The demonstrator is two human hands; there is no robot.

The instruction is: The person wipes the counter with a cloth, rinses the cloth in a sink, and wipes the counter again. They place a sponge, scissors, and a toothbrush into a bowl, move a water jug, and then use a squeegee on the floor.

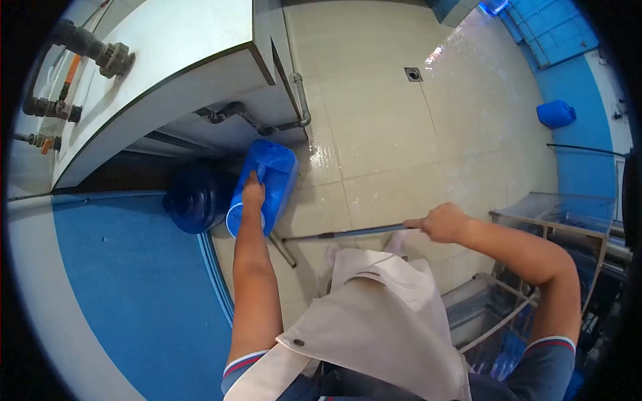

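My left hand is closed at the handle of a blue plastic jerry can, which stands on the floor beside the counter; my forearm covers part of its near end. With my right hand I grip the end of a floor squeegee's pole. The pole runs leftward across the front of my pale apron. At its far end the narrow squeegee head rests on the tiles near the jerry can.
A dark blue water bottle sits under the white counter, by a grey drain pipe. Wet beige tiles hold a floor drain. To the right are a small blue container and a metal-framed rack.
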